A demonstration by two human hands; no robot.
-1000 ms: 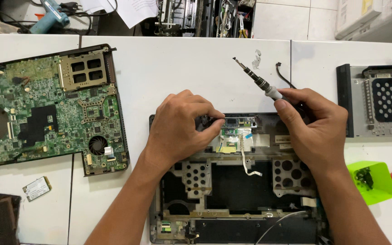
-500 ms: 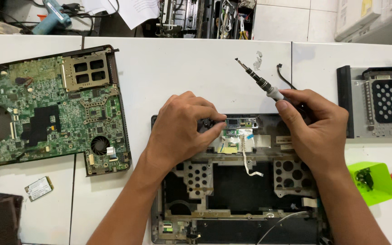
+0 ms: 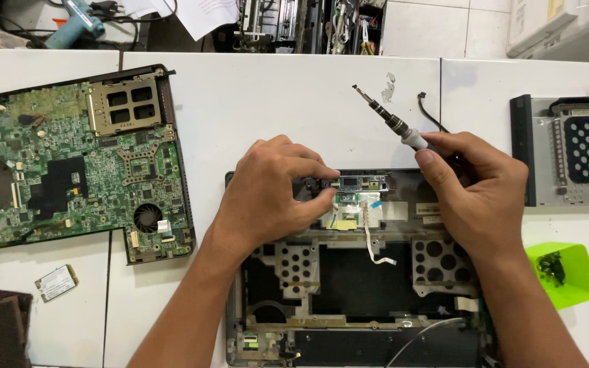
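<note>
In the middle of the frame lies a black plastic laptop base shell with perforated metal plates [image 3: 349, 272], on the white table [image 3: 274, 109]. The left hand [image 3: 267, 197] rests on its upper edge, with the fingertips [image 3: 322, 197] pinching at a small green circuit board with a white flat ribbon cable [image 3: 352, 208]; whether it really grasps the board or only presses on it, I cannot tell. The right hand [image 3: 475, 197] is clenched around a slim metal precision screwdriver with a dark handle [image 3: 393, 123], whose tip points to the upper left, away from the shell and above the bare table.

Several things could go wrong from this position. If the fingers pull the little board while the ribbon is still fixed at its other end, the thin cable may tear or its connector may break. The screwdriver is held idle but close; a small turn of the wrist could bring the tip across the board and scratch it. A loose screw could also drop inside the shell, since the green plastic cup holding dark screws [image 3: 560, 272] stands well apart, at the right edge. The large green motherboard with a round fan [image 3: 76, 170] at the left lies uncovered, near the forearm.
</note>
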